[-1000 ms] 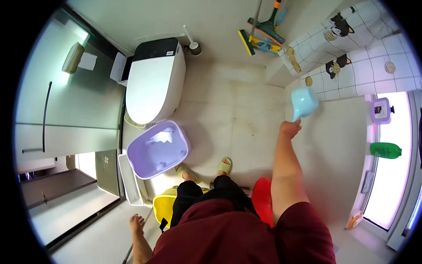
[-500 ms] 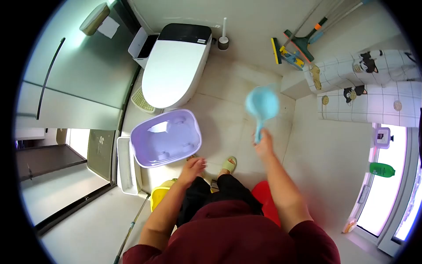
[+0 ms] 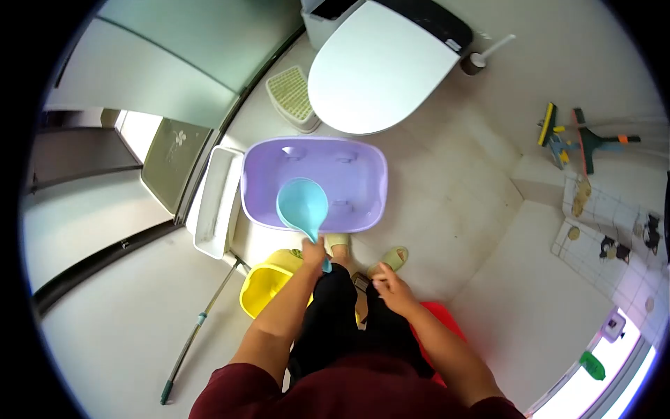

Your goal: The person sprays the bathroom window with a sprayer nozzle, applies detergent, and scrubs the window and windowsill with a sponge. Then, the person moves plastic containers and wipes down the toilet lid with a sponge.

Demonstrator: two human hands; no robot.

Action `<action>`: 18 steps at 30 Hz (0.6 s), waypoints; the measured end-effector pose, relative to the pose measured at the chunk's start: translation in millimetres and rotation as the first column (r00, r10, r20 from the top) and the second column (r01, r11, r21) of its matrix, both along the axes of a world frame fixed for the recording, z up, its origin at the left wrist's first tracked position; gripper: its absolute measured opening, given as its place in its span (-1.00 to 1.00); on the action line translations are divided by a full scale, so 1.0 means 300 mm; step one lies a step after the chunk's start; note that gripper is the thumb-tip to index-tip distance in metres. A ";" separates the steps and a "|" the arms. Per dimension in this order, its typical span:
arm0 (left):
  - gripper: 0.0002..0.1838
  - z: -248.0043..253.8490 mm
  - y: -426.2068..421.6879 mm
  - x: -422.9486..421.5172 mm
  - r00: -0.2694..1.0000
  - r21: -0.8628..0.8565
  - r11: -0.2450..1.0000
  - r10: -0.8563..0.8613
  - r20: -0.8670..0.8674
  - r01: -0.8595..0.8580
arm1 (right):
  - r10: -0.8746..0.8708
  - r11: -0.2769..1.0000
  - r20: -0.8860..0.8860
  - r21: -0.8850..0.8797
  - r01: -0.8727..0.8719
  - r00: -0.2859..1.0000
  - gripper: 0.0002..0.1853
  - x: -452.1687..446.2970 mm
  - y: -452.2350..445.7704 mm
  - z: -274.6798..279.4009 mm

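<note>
Nearest us is the maroon shirt (image 3: 349, 391), with black trousers (image 3: 391, 328) beyond it. At right, part of a red basin (image 3: 441, 313) shows beside the right forearm. The right hand (image 3: 393, 290) hangs before the right thigh, its fingers loosely bent and partly spread, just nearer than a pale green slipper (image 3: 395, 258). On the left we see a pole (image 3: 188, 346) and a yellow basin (image 3: 259, 290). The left hand (image 3: 313, 250) is wrapped around the handle of a light blue dipper (image 3: 301, 202) — its bowl lies over the near left part of a purple tub (image 3: 363, 185); we cannot tell whether it touches the rim. Left of the tub sits a white tray (image 3: 215, 202). Farther off stand a stool (image 3: 292, 96) and a toilet (image 3: 380, 70) — lid down — with a toilet brush (image 3: 499, 45) to its right.
</note>
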State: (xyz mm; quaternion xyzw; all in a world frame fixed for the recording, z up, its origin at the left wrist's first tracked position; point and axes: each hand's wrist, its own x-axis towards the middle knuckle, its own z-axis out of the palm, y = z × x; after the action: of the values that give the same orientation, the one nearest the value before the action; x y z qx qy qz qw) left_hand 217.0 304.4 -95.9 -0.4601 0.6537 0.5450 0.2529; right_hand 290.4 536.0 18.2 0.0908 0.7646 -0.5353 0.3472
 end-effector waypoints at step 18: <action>-0.84 -0.749 -0.178 -0.178 0.986 0.085 0.996 0.018 0.165 -0.032 | -0.538 0.838 0.426 0.176 0.516 0.728 -0.64 0.259 0.276 -0.293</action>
State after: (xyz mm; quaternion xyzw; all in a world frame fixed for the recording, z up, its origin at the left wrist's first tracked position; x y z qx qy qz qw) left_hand 163.7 250.9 -320.6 -0.5003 0.6003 0.5363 0.3189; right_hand 367.9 618.8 -69.6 0.4354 0.6148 -0.5571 0.3493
